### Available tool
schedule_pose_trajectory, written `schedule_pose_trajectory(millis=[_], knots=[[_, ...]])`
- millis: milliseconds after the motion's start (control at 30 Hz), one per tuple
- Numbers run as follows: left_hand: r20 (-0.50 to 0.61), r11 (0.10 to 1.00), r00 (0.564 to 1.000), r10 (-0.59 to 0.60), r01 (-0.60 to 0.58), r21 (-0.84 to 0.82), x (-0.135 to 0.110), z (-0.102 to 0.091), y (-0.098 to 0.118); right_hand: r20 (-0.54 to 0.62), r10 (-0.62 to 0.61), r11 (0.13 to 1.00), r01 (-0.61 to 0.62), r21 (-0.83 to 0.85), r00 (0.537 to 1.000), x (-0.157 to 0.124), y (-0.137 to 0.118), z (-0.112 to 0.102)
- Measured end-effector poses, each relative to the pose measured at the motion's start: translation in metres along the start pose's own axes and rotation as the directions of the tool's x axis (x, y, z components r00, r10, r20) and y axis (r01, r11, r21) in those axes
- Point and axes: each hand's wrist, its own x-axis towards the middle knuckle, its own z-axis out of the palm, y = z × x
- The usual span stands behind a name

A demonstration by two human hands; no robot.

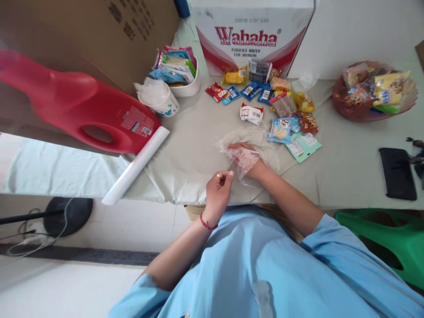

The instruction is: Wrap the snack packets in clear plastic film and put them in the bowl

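Note:
My right hand (243, 158) lies inside a clear plastic bag (251, 145) on the grey table (198, 145), fingers spread flat within the film. My left hand (219, 190) is closed in a pinch on the bag's near edge, just left of the right wrist. It wears a ring, and a red string circles the wrist. Several small snack packets (281, 110) lie scattered beyond the bag, the nearest a pale blue one (280, 130) and a white one (251, 113).
A red jug (82, 110) lies at the left beside a white roll (135, 165), a cup (159, 98) and a bowl of packets (179, 70). A Wahaha carton (251, 35) stands behind. A dish of snacks (374, 90) and a black object (397, 173) sit right; a green stool (391, 243) stands below.

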Motion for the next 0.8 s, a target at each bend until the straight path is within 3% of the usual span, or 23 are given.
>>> schedule_pose_trajectory(millis=[200,367,533,700,800], knots=[[0.07,0.997,0.995,0.065,-0.068,0.043,0.029,0.02,0.027,0.039,-0.002,0.999,0.0,0.044,0.999,-0.001,-0.001,-0.004],[-0.034,0.998,0.998,0.055,-0.057,-0.037,0.014,0.002,0.017,0.025,0.0,0.996,-0.002,0.089,1.0,-0.002,-0.003,-0.008],[-0.045,0.969,0.979,-0.199,0.189,-0.159,-0.024,-0.025,-0.017,0.018,0.008,0.995,-0.009,0.095,1.0,-0.003,-0.009,-0.012],[0.149,0.886,0.898,-0.414,0.435,-0.159,-0.052,-0.039,-0.032,0.055,0.055,0.998,-0.055,0.012,0.997,-0.002,-0.018,-0.012],[0.215,0.871,0.875,-0.434,0.468,-0.147,-0.055,-0.045,-0.027,0.083,0.05,0.998,-0.048,-0.033,0.995,-0.003,-0.021,-0.012]])
